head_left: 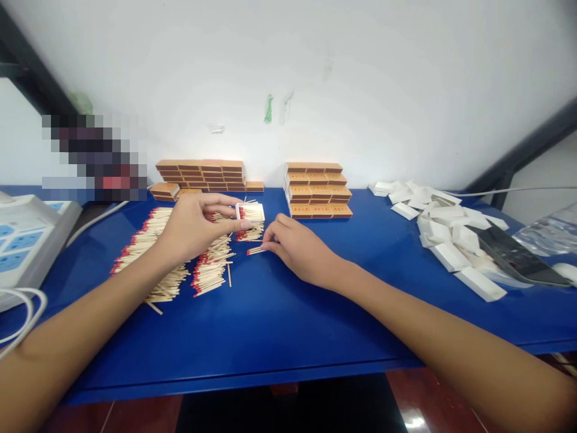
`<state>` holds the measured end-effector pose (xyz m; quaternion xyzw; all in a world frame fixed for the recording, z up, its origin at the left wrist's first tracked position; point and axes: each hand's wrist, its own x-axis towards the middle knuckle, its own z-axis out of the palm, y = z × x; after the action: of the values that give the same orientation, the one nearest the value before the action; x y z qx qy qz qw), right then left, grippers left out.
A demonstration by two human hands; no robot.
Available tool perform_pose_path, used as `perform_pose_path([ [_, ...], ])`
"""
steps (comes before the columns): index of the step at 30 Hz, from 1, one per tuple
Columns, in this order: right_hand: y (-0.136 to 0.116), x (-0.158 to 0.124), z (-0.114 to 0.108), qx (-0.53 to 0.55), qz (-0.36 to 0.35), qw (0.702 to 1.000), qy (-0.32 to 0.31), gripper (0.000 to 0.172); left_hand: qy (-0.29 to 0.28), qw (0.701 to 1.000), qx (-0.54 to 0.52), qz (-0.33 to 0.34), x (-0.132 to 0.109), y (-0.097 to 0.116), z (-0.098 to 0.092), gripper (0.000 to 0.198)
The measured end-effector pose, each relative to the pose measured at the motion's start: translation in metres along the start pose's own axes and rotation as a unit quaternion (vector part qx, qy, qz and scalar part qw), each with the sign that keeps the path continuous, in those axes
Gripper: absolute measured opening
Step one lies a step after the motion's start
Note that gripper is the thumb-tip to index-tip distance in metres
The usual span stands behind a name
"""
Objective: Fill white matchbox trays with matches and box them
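My left hand (193, 225) holds a small white matchbox tray (250, 211) between thumb and fingers, just above the blue table (279, 313); the tray has matches in it. My right hand (295, 246) rests on the table to the right of it, fingertips pinched on a few red-tipped matches (255, 251). A long spread of loose matches (180, 255) lies under and to the left of my left hand.
Two stacks of orange matchboxes stand at the wall, one on the left (202, 174) and one in the middle (318, 189). Several empty white trays (446, 234) are heaped at the right beside a dark flat device (514, 255). A white power strip (27, 237) lies far left.
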<state>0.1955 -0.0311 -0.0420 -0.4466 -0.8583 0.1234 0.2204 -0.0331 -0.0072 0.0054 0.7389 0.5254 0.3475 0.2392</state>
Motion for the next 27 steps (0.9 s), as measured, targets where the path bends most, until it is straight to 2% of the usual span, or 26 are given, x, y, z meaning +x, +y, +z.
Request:
perform_pose_path([
  [5, 0.0011, -0.0027, -0.0072, 0.015, 0.003, 1.0, 0.001, 0.004, -0.01, 1.0, 0.006, -0.008, -0.0005, -0.0016, 0.001, 0.05],
  [10, 0.0007, -0.0048, -0.0082, 0.037, -0.008, 0.999, -0.032, 0.01, -0.016, 1.0, -0.006, -0.004, 0.0, 0.0003, 0.0002, 0.053],
  [12, -0.0004, -0.0036, -0.0076, 0.033, -0.008, 0.999, -0.038, 0.003, -0.016, 1.0, -0.008, -0.002, 0.0001, 0.0007, -0.0004, 0.053],
  [21, -0.0023, 0.0004, -0.0036, -0.006, -0.007, 0.999, -0.046, 0.01, -0.013, 1.0, -0.006, -0.006, -0.0003, -0.0018, -0.0002, 0.048],
  [27, -0.0076, -0.0015, -0.0113, 0.001, 0.003, 0.997, -0.08, 0.009, -0.015, 1.0, -0.007, -0.004, 0.0005, -0.0018, 0.0003, 0.046],
])
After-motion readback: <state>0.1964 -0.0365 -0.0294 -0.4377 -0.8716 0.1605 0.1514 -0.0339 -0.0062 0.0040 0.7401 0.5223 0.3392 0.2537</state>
